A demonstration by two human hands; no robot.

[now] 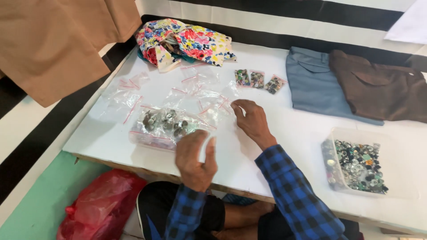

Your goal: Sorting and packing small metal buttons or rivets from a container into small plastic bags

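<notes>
A small tailoring or garment-trimming workplace, set up at floor level. A low white table carries a clear tub of mixed buttons at its right end, folded trousers and floral cloth along its far edge, and small zip bags across its middle.

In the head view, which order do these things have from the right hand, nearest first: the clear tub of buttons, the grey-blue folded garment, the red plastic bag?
From the right hand:
1. Grey-blue folded garment, up and to its right on the white table.
2. Clear tub of buttons, at the table's right, lower down.
3. Red plastic bag, on the floor at lower left.
</notes>
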